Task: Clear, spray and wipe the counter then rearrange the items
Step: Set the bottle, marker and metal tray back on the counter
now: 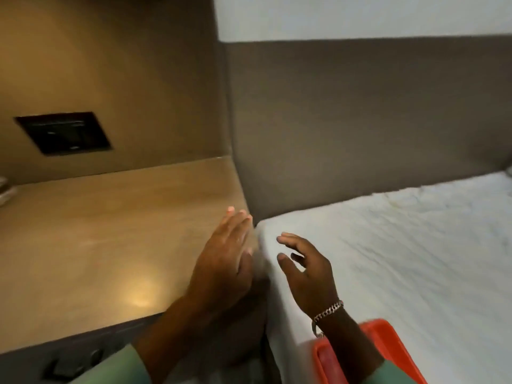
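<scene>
The tan counter [97, 239] fills the left half of the view, its top bare where I can see it. My left hand [224, 259] hovers over the counter's right edge, fingers straight and together, holding nothing. My right hand [307, 270], a chain bracelet on its wrist, is over the corner of the white bed [401, 245], fingers spread and empty. An orange-red tray [388, 339] lies on the bed under my right forearm, partly hidden.
A dark switch panel [63, 133] is set in the wall behind the counter. A pale object [4, 189] pokes in at the counter's far left edge. A brown padded headboard [360, 112] rises behind the bed. Dark controls [72, 364] sit on the counter's front face.
</scene>
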